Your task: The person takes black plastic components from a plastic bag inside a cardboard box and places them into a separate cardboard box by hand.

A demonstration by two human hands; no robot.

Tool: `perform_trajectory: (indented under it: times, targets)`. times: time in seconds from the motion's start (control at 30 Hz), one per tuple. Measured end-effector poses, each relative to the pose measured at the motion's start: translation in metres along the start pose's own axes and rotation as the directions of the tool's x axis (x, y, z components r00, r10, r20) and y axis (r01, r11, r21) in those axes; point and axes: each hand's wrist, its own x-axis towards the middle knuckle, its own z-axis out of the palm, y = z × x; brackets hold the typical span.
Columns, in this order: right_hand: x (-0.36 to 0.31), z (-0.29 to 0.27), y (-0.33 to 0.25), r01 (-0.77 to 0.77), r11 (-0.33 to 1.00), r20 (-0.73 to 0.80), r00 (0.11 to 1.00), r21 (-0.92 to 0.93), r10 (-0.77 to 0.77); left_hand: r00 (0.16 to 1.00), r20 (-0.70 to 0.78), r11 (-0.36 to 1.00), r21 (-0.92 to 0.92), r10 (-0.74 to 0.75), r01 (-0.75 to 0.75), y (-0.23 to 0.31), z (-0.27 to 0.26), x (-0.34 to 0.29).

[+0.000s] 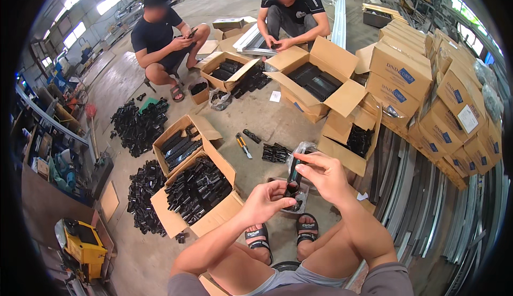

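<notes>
Between my two hands is a slim black plastic part (293, 180), tilted upward over a clear plastic container (303, 201). My left hand (267, 202) grips the lower end with thumb and fingers. At the upper end, my right hand (323, 175) pinches the part between thumb and fingertips. Beneath the hands, the container is partly hidden, and more black pieces show inside it. Just beyond lies a small row of black parts (276, 153) on the floor.
A yellow-handled utility knife (243, 145) lies ahead. To the left stand an open carton (227, 167) of black parts and a loose black heap (140, 125). Another open carton (342, 159) is at right, near stacked boxes (401, 71). Two people crouch opposite, handling small parts.
</notes>
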Motion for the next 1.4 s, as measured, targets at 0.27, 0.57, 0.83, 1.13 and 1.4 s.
perform_trajectory:
  times: [0.27,0.57,0.83,1.13,1.4]
  targets:
    - [0.051,-0.076,0.015,0.04,0.998,-0.213,0.976,-0.055,-0.05,0.978,-0.208,0.96,0.275,0.0,0.058,0.004,-0.02,0.004]
    - [0.031,-0.068,0.262,-0.239,0.574,-0.07,0.951,-0.784,0.3,0.927,-0.363,0.894,0.379,-0.095,0.24,-0.005,-0.05,0.009]
    - [0.049,-0.06,0.39,-0.473,0.291,-0.338,0.847,-0.832,0.41,0.935,-0.304,0.942,0.217,-0.183,0.255,-0.015,-0.056,0.009]
    - [0.05,-0.047,0.409,-0.448,0.228,-0.345,0.859,-0.865,0.378,0.921,-0.344,0.897,0.324,-0.184,0.301,-0.018,-0.062,0.015]
    - [0.044,-0.045,0.378,-0.552,0.5,-0.45,0.834,-0.667,0.32,0.924,-0.371,0.822,0.497,-0.087,0.277,-0.008,-0.052,0.003]
